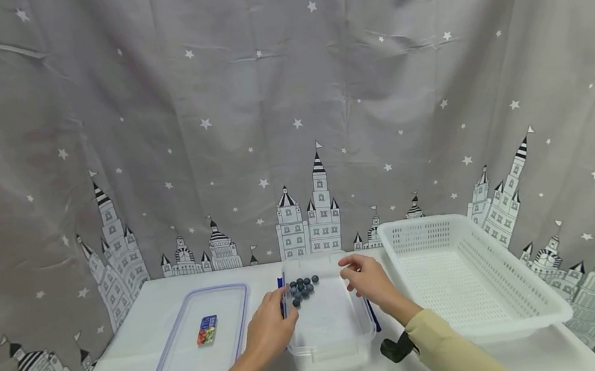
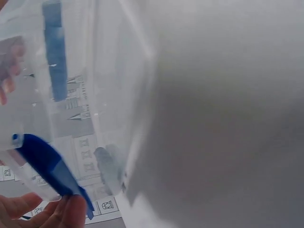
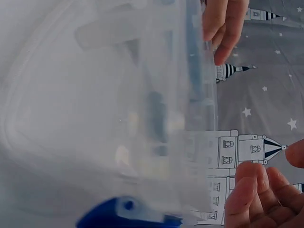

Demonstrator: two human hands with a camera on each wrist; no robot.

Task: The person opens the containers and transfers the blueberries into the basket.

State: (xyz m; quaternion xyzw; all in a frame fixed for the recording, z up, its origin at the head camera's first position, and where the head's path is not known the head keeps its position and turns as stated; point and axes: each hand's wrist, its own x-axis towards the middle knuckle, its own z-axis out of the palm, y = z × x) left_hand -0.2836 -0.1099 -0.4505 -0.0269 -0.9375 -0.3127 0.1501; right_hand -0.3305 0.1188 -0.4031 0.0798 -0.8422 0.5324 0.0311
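A clear lidless plastic box (image 1: 328,348) stands at the table's middle, with blue side latches folded outward. A cluster of dark blueberries (image 1: 301,291) lies in its far left part. My left hand (image 1: 274,327) hovers at the left rim, thumb and fingers apart and pointing inward over the edge. In the left wrist view its fingertips (image 2: 71,211) overlap a blue latch (image 2: 47,164). My right hand (image 1: 370,280) is above the right rim, fingers loosely bent with nothing between them. In the right wrist view its fingers (image 3: 261,194) show beside the box wall.
Left of the box lies a clear lid (image 1: 175,364) with a blue-edged seal, bearing a small colourful packet (image 1: 207,330). To the right stands a large white perforated basket (image 1: 508,326). A grey curtain (image 1: 287,90) with stars and castles hangs behind the white table (image 1: 129,348).
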